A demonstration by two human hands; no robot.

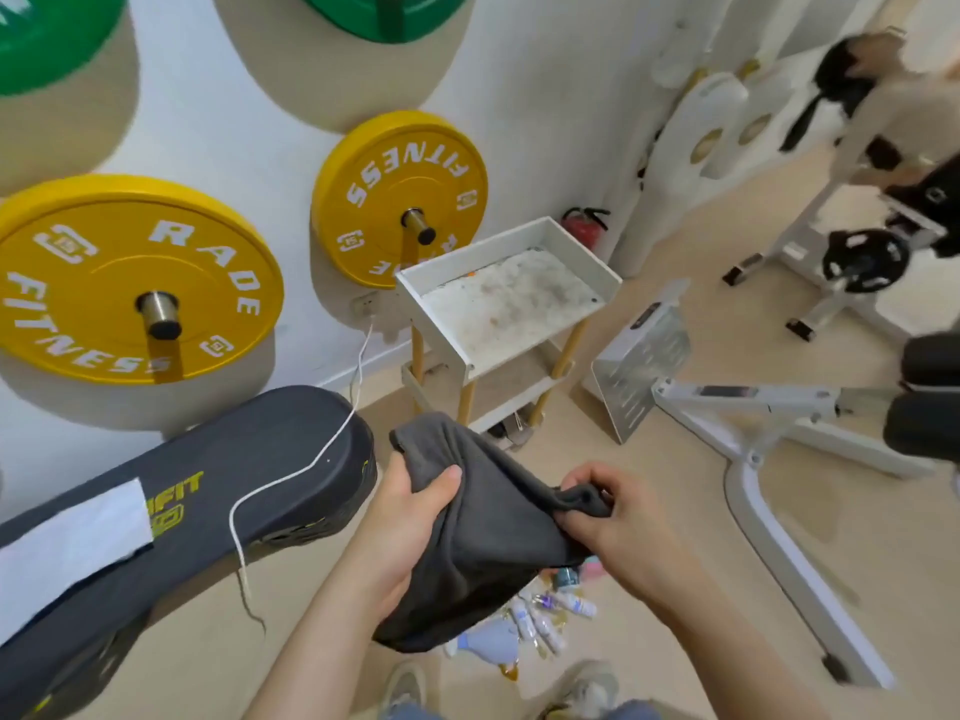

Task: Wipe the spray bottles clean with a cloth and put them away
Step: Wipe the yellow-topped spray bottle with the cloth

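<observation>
Left hand (410, 517) and right hand (613, 522) each clutch the grey cloth (493, 543) — it hangs over the bottles (540, 623) on the floor (675, 480), hiding some — with a bench (234, 485) left and a white cart (576, 252) beyond.

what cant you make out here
Head view:
- Small pale plastic bottles on the floor: partly hidden by the dark grey cloth that the left hand and right hand grip; count and labels unclear.
- White metal cart: lower shelves hidden under its top tray.
- Person at top right: motion-blurred.
</observation>
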